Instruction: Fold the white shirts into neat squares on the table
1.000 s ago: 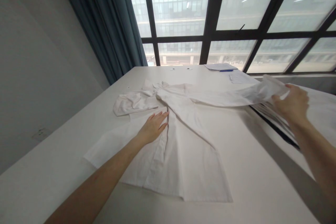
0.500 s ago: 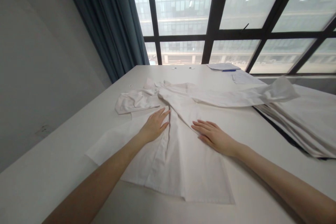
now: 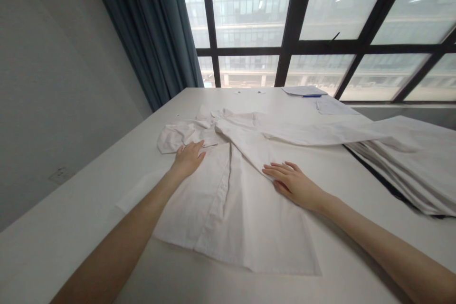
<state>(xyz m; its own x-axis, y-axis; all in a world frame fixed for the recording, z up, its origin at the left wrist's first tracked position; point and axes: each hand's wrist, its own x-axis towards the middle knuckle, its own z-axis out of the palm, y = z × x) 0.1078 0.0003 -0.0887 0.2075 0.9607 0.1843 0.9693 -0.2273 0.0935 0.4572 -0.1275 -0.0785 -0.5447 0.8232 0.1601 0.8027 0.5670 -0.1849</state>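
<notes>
A white button-up shirt (image 3: 228, 218) lies spread on the white table (image 3: 342, 256), its collar end away from me and its hem toward me. My left hand (image 3: 189, 157) rests on the left front panel, just below the bunched left sleeve, with its fingers stretched out. On the right front panel my right hand (image 3: 287, 181) lies flat, fingers extended and a little apart. Neither hand grips the cloth. One long sleeve reaches out to the right, its end lying over a stack of white fabric. A fold runs diagonally from the collar toward my right hand.
The stack of folded white fabric (image 3: 423, 175) with a dark layer beneath stands at the right. Papers (image 3: 304, 90) and a blue pen (image 3: 311, 96) lie at the far right edge. A blue curtain (image 3: 153, 33) and windows are behind the table.
My left hand has moved left across the shirt, from the button placket to near the bunched sleeve. The right sleeve's end has settled flat onto the fabric stack. My right hand has hardly moved.
</notes>
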